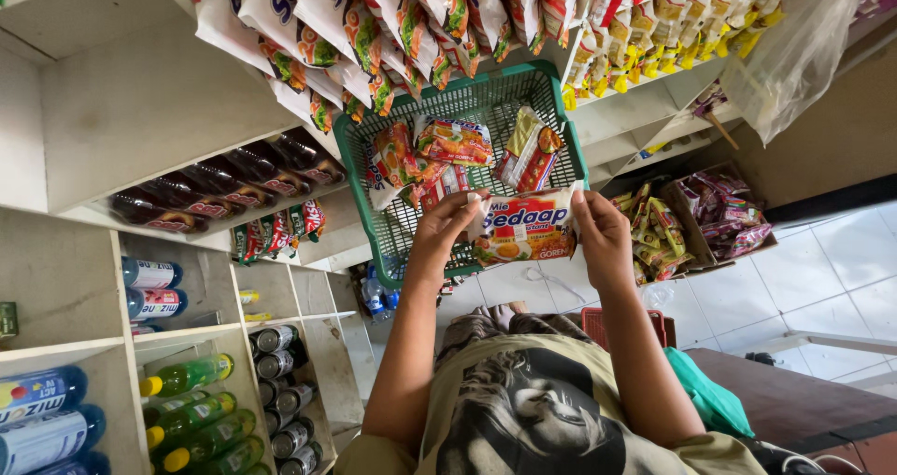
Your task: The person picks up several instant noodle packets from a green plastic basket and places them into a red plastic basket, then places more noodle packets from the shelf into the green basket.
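Note:
Both hands hold one white instant noodle packet [525, 225] by its upper corners. My left hand [447, 223] pinches the left corner and my right hand [601, 237] pinches the right one. The packet hangs over the near rim of a green plastic basket [557, 101]. Several orange and red noodle packets [455, 141] lie inside the basket, just beyond my fingers.
Rows of hanging snack and noodle packets [392, 8] fill the top. White shelves at the left hold dark bottles [220, 185], blue-labelled bottles [149, 288], green bottles [187, 377] and cans [280, 391]. Cardboard boxes of sachets [719, 213] stand at the right on white floor tiles.

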